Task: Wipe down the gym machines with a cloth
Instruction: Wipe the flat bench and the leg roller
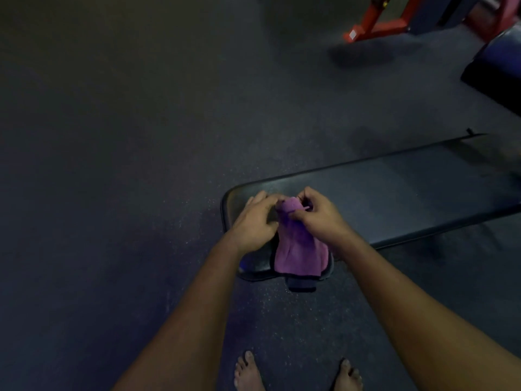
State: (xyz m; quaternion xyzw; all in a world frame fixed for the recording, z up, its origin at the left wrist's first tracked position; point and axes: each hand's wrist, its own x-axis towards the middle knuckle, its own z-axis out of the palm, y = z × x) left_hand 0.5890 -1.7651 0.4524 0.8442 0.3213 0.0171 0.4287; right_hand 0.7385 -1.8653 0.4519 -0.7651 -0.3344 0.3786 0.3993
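Note:
A purple cloth [298,249] with a dark edge hangs over the near end of a black padded bench [394,190]. My right hand [318,214] pinches the cloth's top edge and lifts it off the pad. My left hand [255,218] is at the cloth's left side, fingers bent against the upper corner; its fingertips are partly hidden behind the fabric. The bench pad runs away to the right, low above the floor.
Dark speckled rubber floor [127,165] spreads to the left and ahead. A red machine frame [394,21] stands at the top right, with another dark pad [496,66] at the right edge. My bare feet [248,373] are at the bottom of the view.

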